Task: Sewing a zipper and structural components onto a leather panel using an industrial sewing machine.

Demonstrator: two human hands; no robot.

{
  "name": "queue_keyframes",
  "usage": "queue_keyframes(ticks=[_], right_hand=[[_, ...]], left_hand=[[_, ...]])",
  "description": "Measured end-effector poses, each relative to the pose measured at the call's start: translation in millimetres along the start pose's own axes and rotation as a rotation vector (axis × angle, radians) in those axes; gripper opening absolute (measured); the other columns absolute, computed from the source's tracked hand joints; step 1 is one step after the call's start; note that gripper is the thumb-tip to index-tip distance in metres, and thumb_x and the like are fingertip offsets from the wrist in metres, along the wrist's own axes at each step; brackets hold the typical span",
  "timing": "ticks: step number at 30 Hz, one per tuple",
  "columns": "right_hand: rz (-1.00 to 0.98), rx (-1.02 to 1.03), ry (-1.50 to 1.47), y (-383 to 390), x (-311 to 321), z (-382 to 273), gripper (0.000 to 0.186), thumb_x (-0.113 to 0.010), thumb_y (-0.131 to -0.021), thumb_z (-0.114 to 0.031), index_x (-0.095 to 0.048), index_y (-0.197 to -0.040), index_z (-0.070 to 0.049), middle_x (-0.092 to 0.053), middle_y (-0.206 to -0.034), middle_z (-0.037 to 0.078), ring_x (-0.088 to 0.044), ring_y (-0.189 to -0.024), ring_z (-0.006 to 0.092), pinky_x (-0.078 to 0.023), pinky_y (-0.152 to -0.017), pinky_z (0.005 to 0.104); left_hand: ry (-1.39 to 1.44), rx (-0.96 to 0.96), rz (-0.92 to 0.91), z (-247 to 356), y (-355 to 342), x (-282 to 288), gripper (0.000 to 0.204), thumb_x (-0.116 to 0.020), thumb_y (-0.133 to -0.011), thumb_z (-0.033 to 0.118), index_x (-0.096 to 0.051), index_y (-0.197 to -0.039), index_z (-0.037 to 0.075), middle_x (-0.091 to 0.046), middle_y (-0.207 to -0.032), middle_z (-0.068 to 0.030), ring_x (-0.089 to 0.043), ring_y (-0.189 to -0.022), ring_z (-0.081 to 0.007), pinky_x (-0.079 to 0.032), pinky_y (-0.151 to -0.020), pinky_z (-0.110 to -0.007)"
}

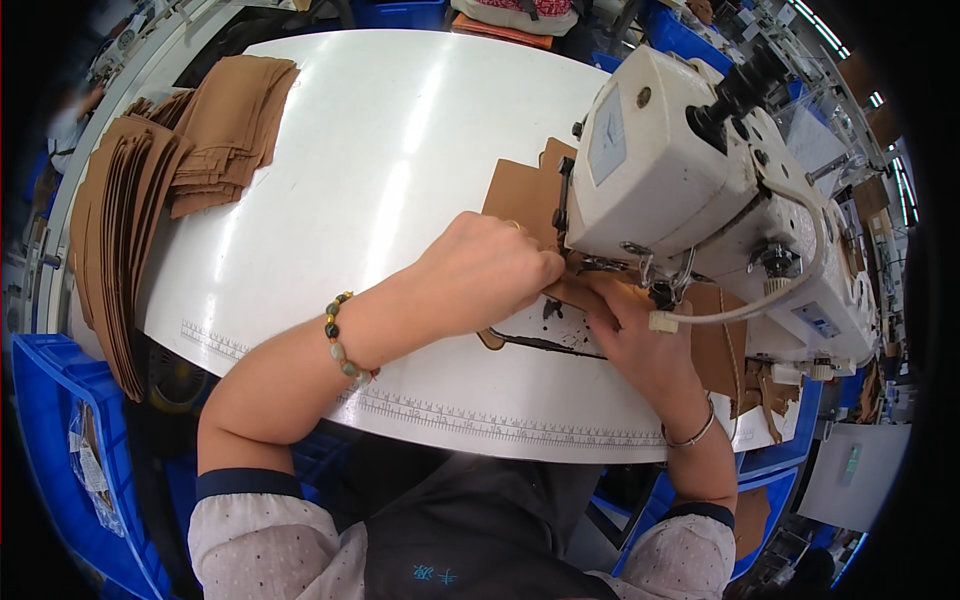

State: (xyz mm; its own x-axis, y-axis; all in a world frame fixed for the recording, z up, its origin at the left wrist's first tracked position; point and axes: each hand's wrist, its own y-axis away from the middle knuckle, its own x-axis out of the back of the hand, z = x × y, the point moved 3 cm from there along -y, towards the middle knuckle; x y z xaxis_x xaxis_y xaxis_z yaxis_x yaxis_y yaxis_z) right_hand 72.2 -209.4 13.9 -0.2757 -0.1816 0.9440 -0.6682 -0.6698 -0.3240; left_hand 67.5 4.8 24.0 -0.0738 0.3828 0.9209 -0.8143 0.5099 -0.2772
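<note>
Head view: left hand point(485, 270) and right hand point(630, 335), fingers curled, pinch brown piece point(525, 200) under sewing machine point(690, 170)

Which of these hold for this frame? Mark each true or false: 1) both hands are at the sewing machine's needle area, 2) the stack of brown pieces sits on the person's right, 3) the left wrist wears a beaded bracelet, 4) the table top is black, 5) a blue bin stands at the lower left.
1) Both the left hand and the right hand press a brown piece under the sewing machine. True.
2) The stack of brown pieces lies on the person's right. False: it lies at the far left of the table.
3) The left wrist wears a beaded bracelet. True.
4) The table is black. False: it is white.
5) A blue bin stands lower left. True.
</note>
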Motion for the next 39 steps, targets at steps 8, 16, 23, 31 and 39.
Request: queue_keyframes(ticks=[8,16,23,31,39], right_hand=[[-0.043,0.027,0.017,3.5,5.5,-7.5,0.029,-0.075,-0.081,-0.019,-0.075,-0.111,-0.018,-0.075,-0.099,-0.001,-0.073,-0.088,0.0211,-0.055,-0.073,0.0378],[-0.104,-0.065,-0.345,-1.6,7.8,-7.3,0.033,-0.074,-0.078,-0.012,-0.075,-0.111,-0.008,-0.071,-0.116,0.007,-0.070,-0.104,0.0292,-0.057,-0.088,0.0387],[-0.165,-0.064,-0.348,-3.5,11.0,-7.6,0.035,-0.072,-0.078,-0.011,-0.074,-0.112,-0.004,-0.069,-0.119,0.009,-0.069,-0.106,0.0315,-0.056,-0.089,0.0400],[-0.170,0.080,-0.145,9.0,17.5,-26.7,0.069,-0.081,-0.080,-0.042,-0.066,-0.129,0.005,-0.064,-0.135,0.020,-0.070,-0.112,0.0330,-0.060,-0.083,0.0419],[-0.303,0.030,-0.204,12.1,11.2,-17.5,0.095,-0.074,-0.082,-0.060,-0.052,-0.144,0.007,-0.050,-0.151,0.022,-0.049,-0.141,0.0393,-0.050,-0.107,0.0450]], left_hand=[[-0.037,-0.082,0.066,5.9,6.1,3.2,0.005,-0.069,-0.083,0.013,-0.073,-0.085,0.011,-0.072,-0.077,-0.0071,-0.074,-0.077,-0.0244,-0.058,-0.062,-0.036],[-0.045,-0.040,0.025,7.5,9.2,2.2,0.010,-0.070,-0.081,0.009,-0.076,-0.089,0.010,-0.073,-0.083,-0.0050,-0.073,-0.086,-0.0255,-0.060,-0.068,-0.035],[0.041,-0.061,0.012,10.1,9.7,6.9,0.010,-0.069,-0.082,0.008,-0.076,-0.089,0.007,-0.071,-0.098,-0.0090,-0.071,-0.097,-0.0264,-0.060,-0.071,-0.035],[-0.213,-0.049,0.048,40.2,40.6,-11.9,0.051,-0.071,-0.089,0.031,-0.067,-0.125,-0.005,-0.064,-0.134,-0.0164,-0.064,-0.125,-0.0307,-0.057,-0.094,-0.037],[-0.151,-0.016,0.070,31.2,38.7,-23.3,0.054,-0.070,-0.092,0.036,-0.066,-0.128,-0.004,-0.062,-0.137,-0.0165,-0.061,-0.130,-0.0302,-0.054,-0.101,-0.038]])
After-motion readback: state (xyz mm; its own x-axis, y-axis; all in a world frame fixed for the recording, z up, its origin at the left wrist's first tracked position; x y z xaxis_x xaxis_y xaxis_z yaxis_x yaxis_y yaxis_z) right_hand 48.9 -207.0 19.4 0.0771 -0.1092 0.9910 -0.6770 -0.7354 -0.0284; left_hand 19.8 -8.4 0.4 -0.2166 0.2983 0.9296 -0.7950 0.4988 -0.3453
